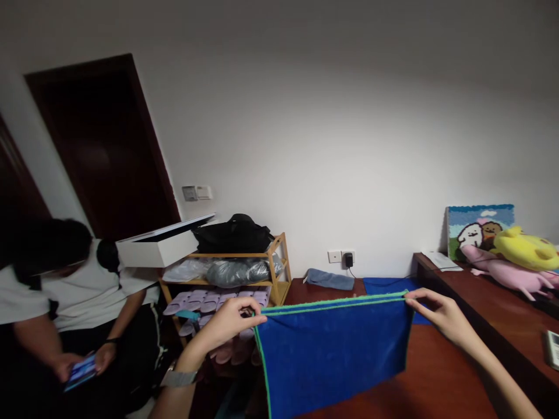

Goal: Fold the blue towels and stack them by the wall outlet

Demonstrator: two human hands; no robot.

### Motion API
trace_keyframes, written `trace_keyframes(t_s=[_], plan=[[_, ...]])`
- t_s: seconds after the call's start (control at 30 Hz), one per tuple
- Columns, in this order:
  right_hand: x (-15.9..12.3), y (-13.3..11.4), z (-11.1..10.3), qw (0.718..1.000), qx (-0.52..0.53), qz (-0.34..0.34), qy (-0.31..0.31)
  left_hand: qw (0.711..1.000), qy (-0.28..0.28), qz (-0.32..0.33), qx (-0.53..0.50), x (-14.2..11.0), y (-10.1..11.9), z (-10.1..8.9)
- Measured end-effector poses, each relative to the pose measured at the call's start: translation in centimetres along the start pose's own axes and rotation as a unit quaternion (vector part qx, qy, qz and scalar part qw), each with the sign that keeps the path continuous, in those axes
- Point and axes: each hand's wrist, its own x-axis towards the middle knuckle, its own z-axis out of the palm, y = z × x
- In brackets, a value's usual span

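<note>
Two top corners of a green-edged blue cloth [336, 355] are pinched between thumb and fingers, the left hand [238, 319] at seven o'clock, the right hand [439, 316] at four; it hangs between them. Beyond, towards half past three, lie papers [442, 262], any print too small to read. At eight, a seated person [74, 297] holds a phone [81, 371], its screen illegible.
</note>
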Motion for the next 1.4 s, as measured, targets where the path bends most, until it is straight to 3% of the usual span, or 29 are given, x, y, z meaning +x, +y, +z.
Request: trace_keyframes(t_s=[0.43, 0.53, 0.63, 0.77, 0.87, 0.93, 1.03, 1.17, 1.23, 1.3, 1.4], plan=[[-2.8, -0.8, -1.4, 0.998, -0.014, -0.043, 0.041, 0.999, 0.003, 0.017, -0.035, -1.1, -0.8, -0.2], [-2.8, 0.7, -0.7, 0.999, -0.004, -0.018, 0.040, 0.999, 0.012, -0.012, -0.039, -0.5, -1.8, 0.1], [-1.5, 4.2, 1.7, 1.000, 0.012, 0.018, 0.008, 0.998, -0.007, -0.029, -0.059, 2.0, -4.9, 1.6], [3.1, 11.0, 8.0, 0.997, -0.007, 0.049, -0.054, 0.999, -0.035, -0.009, -0.028, 8.2, -11.7, 6.1], [6.1, 15.1, 13.7, 0.990, -0.109, 0.076, -0.056, 0.999, 0.016, -0.017, 0.047, 11.9, -15.8, 11.6], [5.8, 16.6, 17.3, 0.981, -0.162, 0.094, -0.043, 0.996, 0.042, -0.026, 0.069, 12.5, -17.1, 15.8], [0.6, 17.8, 22.0, 0.972, -0.201, 0.114, -0.044, 0.995, 0.041, -0.024, 0.089, 10.1, -18.3, 22.0], [-10.7, 19.4, 26.7, 0.938, -0.299, 0.136, -0.113, 0.988, -0.003, 0.007, 0.155, 4.2, -20.8, 27.9], [-15.0, 20.3, 27.8, 0.916, -0.330, 0.169, -0.155, 0.979, -0.029, 0.006, 0.202, 1.8, -22.5, 29.4], [-17.2, 21.1, 28.1, 0.903, -0.342, 0.181, -0.186, 0.972, -0.047, -0.016, 0.231, 0.1, -23.7, 30.1], [-16.3, 22.0, 26.6, 0.904, -0.332, 0.156, -0.219, 0.962, -0.043, -0.061, 0.264, -1.6, -23.7, 30.7]])
